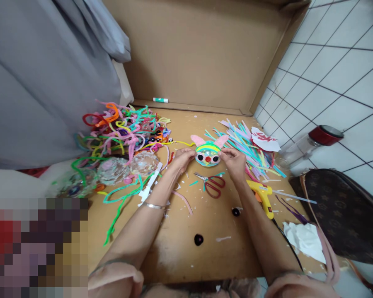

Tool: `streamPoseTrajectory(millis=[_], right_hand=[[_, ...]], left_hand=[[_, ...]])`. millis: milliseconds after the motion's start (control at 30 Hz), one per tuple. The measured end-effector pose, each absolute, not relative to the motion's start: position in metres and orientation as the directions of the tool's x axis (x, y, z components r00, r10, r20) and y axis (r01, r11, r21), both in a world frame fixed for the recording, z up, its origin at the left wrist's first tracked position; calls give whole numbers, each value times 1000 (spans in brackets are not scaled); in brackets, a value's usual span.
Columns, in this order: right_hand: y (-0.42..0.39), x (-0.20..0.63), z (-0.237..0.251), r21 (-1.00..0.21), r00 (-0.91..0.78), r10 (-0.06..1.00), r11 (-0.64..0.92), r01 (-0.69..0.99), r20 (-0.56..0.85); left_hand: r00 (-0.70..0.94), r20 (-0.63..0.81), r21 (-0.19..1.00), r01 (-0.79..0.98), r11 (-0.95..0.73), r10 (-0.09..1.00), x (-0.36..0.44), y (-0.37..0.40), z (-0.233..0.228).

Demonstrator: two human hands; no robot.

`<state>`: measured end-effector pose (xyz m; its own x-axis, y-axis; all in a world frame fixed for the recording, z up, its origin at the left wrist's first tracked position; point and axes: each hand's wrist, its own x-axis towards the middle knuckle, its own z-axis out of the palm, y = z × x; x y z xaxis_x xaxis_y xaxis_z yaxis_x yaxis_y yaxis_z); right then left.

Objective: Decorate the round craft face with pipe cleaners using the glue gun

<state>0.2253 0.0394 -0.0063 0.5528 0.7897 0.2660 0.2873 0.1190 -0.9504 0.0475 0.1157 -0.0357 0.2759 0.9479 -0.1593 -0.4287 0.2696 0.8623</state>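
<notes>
Head view: two hands (184, 159) (235, 161) hold one figure (208, 153) with two pink ears (222, 141).

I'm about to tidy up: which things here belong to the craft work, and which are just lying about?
Likely part of the work: eared figure, straight pipe cleaners, red-handled scissors, glue gun.

Apparently just lying about: handbag, red-lidded bottle, crumpled white paper.

head-worn view, facing forward, down over table (224, 260)
</notes>
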Motion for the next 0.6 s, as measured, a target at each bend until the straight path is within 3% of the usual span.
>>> streamPoseTrajectory(millis=[600], right_hand=[[37,224,-3,-959,562,790,111,262,245]], left_hand=[[311,-145,792,-532,298,939,47,111,-31]])
